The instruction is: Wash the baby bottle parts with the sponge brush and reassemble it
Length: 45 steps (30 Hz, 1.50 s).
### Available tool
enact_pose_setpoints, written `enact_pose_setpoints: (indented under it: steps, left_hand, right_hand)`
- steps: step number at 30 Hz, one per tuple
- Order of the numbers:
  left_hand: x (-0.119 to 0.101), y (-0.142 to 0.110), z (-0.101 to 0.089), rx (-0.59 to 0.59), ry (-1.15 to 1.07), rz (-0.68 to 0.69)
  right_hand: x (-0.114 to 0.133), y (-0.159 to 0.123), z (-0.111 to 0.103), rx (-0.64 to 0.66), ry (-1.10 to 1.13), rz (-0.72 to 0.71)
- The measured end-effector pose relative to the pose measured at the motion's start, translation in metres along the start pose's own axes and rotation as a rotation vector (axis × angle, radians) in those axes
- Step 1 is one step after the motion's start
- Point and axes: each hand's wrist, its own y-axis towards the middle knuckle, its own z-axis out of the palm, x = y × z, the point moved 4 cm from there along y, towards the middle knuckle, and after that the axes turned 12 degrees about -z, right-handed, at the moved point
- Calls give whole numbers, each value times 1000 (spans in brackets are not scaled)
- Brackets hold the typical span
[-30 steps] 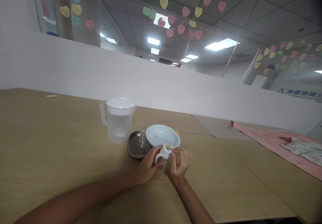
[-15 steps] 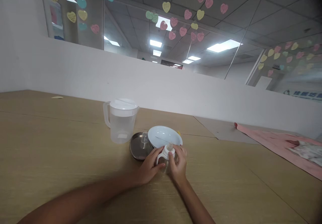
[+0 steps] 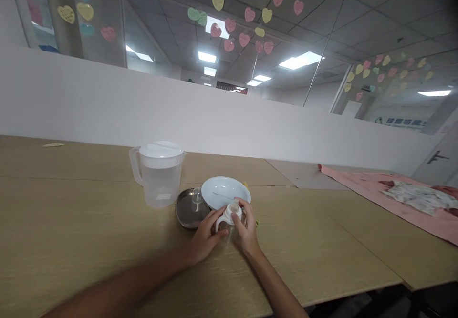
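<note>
- At the near middle of the table (image 3: pixel 114 218), a clear feeding bottle (image 3: pixel 229 219) with a white collar was held upright or nearly so, teat (image 3: pixel 234 205) uppermost; whether its base touched the wood could not be told.
- Left hand (image 3: pixel 208 234): curved around the bottle's left side, fingers by the white side handle (image 3: pixel 219 223) and thumb lower on the clear body, a grip that presumably steadied the bottle against turning.
- Right hand (image 3: pixel 246 227): closed in from the other side, thumb on the front of the collar and fingers behind it near the teat; so high a hold probably gave control of the top.
- Just beyond the hands stood a white bowl (image 3: pixel 226 188) with a thin straight object lying in it, too fine to identify.
- Left of the bowl lay a dark metal tray (image 3: pixel 186 214) bearing a clear domed cap (image 3: pixel 196 196), perhaps set there to keep it off the wood.
- Farther left stood a lidded translucent pitcher (image 3: pixel 162 179), its handle turned left, likely placed to leave working room around the bottle.
- Well to the right, a pink cloth (image 3: pixel 339 179) carried a speckled white fabric piece (image 3: pixel 411 197), apart from the vessels, possibly for dryness.
</note>
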Motion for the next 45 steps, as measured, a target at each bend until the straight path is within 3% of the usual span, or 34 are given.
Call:
enact_pose_setpoints:
  steps: [3, 8, 13, 16, 20, 22, 27, 31, 33, 35, 37, 39, 42, 45]
  left_hand:
    - [4, 0, 0, -15, -3, 0]
    - [10, 0, 1, -24, 46, 10]
    - [-9, -1, -6, 55, 193, 81]
    - [-21, 9, -26, 80, 320, 130]
    - [-10, 38, -76, -258, 473, 33]
    - [6, 52, -93, -316, 608, -20]
    - [42, 74, -102, -173, 790, 18]
    - [33, 72, -106, -257, 878, -54]
    - [6, 62, -104, -350, 933, -48]
    - [-31, 49, -92, -375, 892, 51]
    - [-67, 39, -73, -360, 761, 124]
    - [-90, 35, -49, -273, 644, 157]
    - [-96, 34, -19, -96, 546, 160]
    - [-82, 32, -9, -23, 462, 121]
  right_hand:
    - [4, 3, 5, 80, -122, -42]
    - [3, 0, 7, -40, -188, 4]
    - [0, -5, 9, 29, -106, 5]
    - [1, -6, 6, 18, -87, -37]
    - [3, -6, 4, -1, -109, -66]
    - [3, -7, 6, 14, -134, -88]
    - [0, -9, 12, -60, -227, -104]
    - [-4, -8, 17, -89, -256, -110]
    - [-5, -8, 17, -93, -264, -106]
    - [-3, -8, 17, -92, -280, -102]
    - [-1, -8, 16, -80, -299, -99]
    - [2, -8, 14, -74, -311, -96]
    - [3, -9, 12, -68, -292, -70]
    - [5, -9, 12, -48, -305, -95]
